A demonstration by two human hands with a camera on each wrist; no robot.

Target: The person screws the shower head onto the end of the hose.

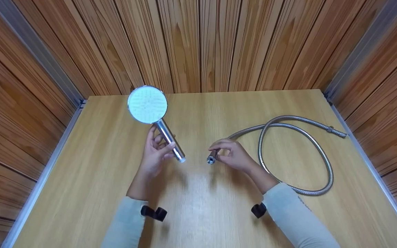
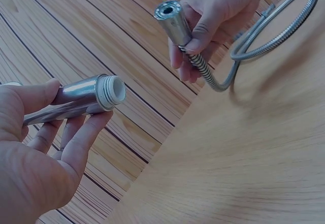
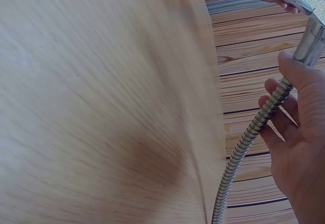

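Observation:
My left hand (image 1: 154,155) grips the chrome handle of a shower head (image 1: 147,104), its round pale face tilted up and toward the back left. At the handle's lower end a white threaded neck (image 2: 116,90) shows uncovered in the left wrist view. Between thumb and fingers, my right hand (image 1: 233,154) pinches the metal end nut (image 1: 211,157) of a flexible shower hose (image 1: 328,165). The nut's hollow opening faces the front, a short gap to the right of the handle's end. Both ends are held above the table.
From the right hand the hose runs back and loops on the right of the wooden table (image 1: 198,213). Its far end, with a small collar (image 1: 330,129), lies near the right edge. Wood-patterned panels (image 1: 188,44) stand behind and at both sides, with metal rails along the edges.

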